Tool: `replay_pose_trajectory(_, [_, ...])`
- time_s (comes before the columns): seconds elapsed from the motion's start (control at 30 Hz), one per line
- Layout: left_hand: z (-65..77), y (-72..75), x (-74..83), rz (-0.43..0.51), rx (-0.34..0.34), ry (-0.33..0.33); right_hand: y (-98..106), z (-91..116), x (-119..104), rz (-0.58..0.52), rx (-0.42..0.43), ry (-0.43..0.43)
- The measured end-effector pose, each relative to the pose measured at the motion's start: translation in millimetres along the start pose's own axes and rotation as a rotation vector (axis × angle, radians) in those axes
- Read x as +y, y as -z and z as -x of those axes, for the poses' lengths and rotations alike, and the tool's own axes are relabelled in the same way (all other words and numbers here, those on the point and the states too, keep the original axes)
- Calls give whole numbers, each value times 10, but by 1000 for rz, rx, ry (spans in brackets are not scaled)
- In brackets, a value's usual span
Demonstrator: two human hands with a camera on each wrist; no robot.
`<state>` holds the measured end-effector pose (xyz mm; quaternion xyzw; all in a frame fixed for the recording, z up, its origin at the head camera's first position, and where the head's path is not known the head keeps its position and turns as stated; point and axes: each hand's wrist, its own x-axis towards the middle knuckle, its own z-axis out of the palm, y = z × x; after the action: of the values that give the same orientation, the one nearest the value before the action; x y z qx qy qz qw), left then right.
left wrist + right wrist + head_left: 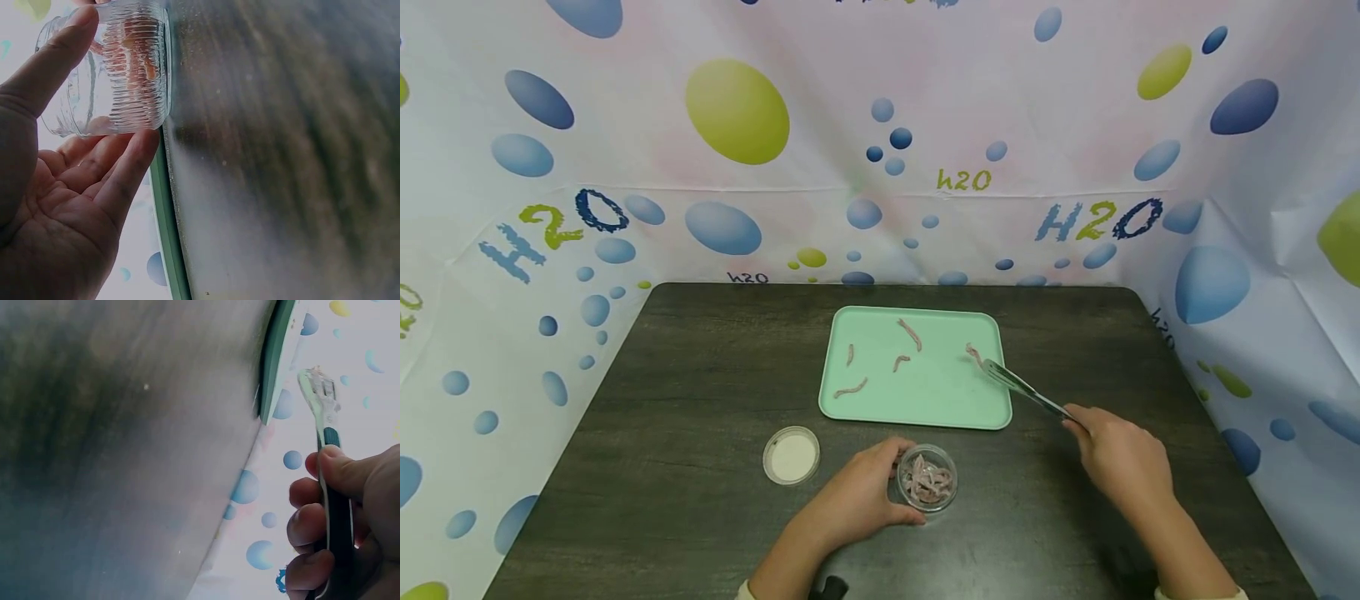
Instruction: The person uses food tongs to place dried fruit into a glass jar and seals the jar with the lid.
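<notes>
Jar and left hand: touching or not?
Touching. The left wrist view shows it: the left hand has fingertips directly against the side of the jar.

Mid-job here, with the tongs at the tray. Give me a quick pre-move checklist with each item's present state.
1. Jar held by the left hand: ok.
2. Lid off the jar, on the table beside it: ok.
3. Tongs gripped in the right hand: ok.
4. Pink strip at the tongs' tip released: cannot tell; it meets the tip.
5. Four other strips on the tray lying apart: ok.
6. Jar emptied: not ok; strips remain inside.
</notes>
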<state>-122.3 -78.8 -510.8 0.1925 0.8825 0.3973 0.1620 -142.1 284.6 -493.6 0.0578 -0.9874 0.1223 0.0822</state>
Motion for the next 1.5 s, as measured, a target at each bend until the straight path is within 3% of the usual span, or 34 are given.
replay_pose_trajectory(0.27, [4,-3,0,-2,-13,19,30,181,-29,10,127,50])
replay_pose_trajectory(0.5, [-3,-1,-9,-7,-13,23,51,349,-86,13,278,157])
replay_pose_trajectory(0.63, [-8,-2,-14,-14,-7,20,62,440,-126,17,323,194])
replay_pose_trajectory(1.1, [-13,-9,-17,-34,-8,26,61,795,-329,33,293,255])
replay_pose_trajectory(1.5, [-26,-25,-17,-46,-5,18,70,966,-351,32,282,294])
